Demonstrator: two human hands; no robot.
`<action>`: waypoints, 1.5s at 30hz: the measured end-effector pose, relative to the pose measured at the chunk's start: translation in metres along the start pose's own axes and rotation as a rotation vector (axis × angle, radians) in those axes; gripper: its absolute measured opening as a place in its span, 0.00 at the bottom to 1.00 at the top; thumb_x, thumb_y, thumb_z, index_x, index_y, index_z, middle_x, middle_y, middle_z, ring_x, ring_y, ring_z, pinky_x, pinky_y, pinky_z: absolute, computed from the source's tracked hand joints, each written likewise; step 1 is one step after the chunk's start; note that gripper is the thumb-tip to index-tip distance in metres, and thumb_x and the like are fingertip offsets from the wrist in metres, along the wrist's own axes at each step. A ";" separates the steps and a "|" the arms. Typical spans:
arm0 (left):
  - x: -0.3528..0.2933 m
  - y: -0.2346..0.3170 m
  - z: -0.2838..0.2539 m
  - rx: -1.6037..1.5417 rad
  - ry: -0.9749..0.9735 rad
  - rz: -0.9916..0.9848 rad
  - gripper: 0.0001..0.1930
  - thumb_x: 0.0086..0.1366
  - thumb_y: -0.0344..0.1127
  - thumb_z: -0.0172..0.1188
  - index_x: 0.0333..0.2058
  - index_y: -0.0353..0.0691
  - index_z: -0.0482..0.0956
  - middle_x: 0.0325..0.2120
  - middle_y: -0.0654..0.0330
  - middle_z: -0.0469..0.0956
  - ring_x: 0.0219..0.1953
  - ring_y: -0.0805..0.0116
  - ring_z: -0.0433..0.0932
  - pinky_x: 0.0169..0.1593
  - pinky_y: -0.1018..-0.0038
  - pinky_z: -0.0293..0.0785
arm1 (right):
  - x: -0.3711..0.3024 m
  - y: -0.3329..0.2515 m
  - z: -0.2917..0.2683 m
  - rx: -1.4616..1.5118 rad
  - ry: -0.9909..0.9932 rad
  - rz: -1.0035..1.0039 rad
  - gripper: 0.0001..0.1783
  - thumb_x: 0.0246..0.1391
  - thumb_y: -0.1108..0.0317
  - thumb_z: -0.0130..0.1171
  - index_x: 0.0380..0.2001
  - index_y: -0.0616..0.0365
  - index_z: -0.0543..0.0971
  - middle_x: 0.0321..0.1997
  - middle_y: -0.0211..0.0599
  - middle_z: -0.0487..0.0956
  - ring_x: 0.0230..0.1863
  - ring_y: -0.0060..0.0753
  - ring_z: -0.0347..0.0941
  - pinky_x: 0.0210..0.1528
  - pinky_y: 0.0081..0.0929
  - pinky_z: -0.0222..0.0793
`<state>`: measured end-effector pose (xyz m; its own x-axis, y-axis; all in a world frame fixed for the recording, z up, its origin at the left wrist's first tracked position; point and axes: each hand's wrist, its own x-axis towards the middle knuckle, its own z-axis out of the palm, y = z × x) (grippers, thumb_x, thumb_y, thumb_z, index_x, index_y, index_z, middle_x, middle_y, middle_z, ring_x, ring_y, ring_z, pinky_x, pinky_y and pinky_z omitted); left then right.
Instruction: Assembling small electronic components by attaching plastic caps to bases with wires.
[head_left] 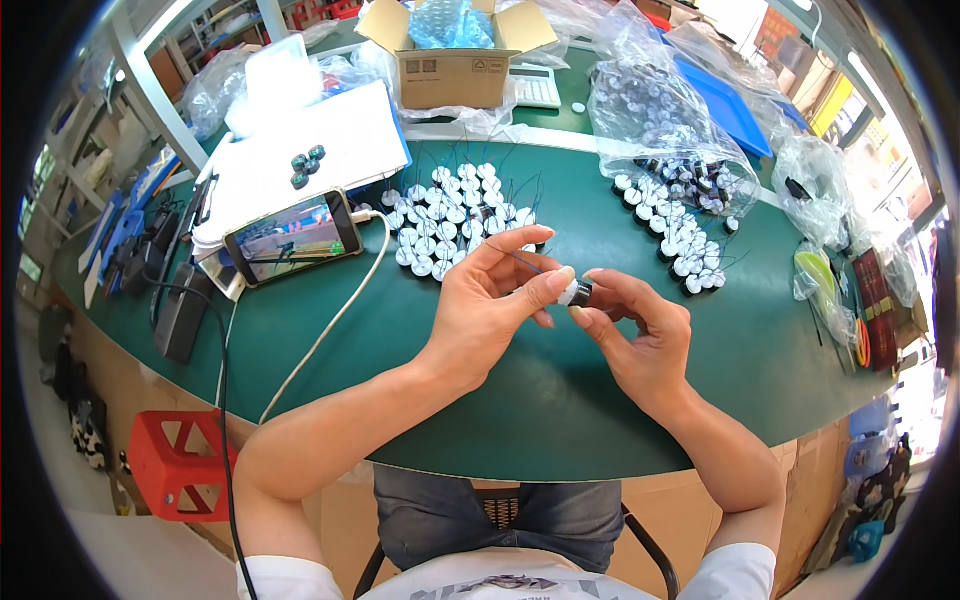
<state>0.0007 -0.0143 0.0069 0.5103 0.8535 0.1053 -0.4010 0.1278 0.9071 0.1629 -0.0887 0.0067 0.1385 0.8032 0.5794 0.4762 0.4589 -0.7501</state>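
Between my two hands, over the green table, is a small round part with a black body and a white top [577, 293]. My left hand [490, 300] pinches its white side between thumb and fingers, and a thin dark wire runs up across those fingers. My right hand [645, 340] has thumb and forefinger on the black end. A cluster of similar white-topped parts [445, 225] with thin wires stands beyond my left hand. Rows of the same parts [672, 232] lie farther right, at the mouth of a clear plastic bag [640, 110] full of more.
A phone [295, 238] with a white cable stands at left before white sheets [350, 130] bearing several dark green rings [307, 165]. An open cardboard box [455, 80] and a calculator [535, 87] are at the back. A red stool [180, 465] is low left; scissors [862, 343] lie right.
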 end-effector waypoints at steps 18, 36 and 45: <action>-0.002 0.000 0.002 -0.015 -0.005 0.050 0.21 0.59 0.27 0.65 0.52 0.39 0.72 0.37 0.58 0.80 0.37 0.72 0.78 0.32 0.77 0.75 | 0.000 0.002 0.000 -0.045 -0.034 -0.094 0.18 0.45 0.80 0.67 0.42 0.66 0.78 0.32 0.41 0.83 0.31 0.29 0.81 0.32 0.23 0.79; -0.008 -0.001 0.008 0.060 0.001 0.096 0.19 0.61 0.27 0.63 0.50 0.36 0.72 0.35 0.58 0.78 0.37 0.73 0.77 0.37 0.76 0.79 | 0.002 0.000 -0.004 -0.184 -0.066 -0.173 0.18 0.44 0.79 0.67 0.42 0.66 0.79 0.29 0.43 0.81 0.27 0.30 0.80 0.29 0.23 0.76; -0.010 -0.004 0.008 0.075 -0.060 0.108 0.14 0.63 0.26 0.60 0.47 0.37 0.74 0.34 0.59 0.78 0.35 0.73 0.79 0.36 0.77 0.81 | 0.000 0.000 -0.007 -0.195 -0.081 -0.154 0.17 0.44 0.79 0.67 0.41 0.68 0.79 0.30 0.44 0.82 0.28 0.32 0.81 0.30 0.23 0.76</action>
<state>0.0035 -0.0273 0.0058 0.5127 0.8283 0.2259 -0.3988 -0.0033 0.9170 0.1687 -0.0908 0.0088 -0.0153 0.7610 0.6486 0.6454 0.5030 -0.5748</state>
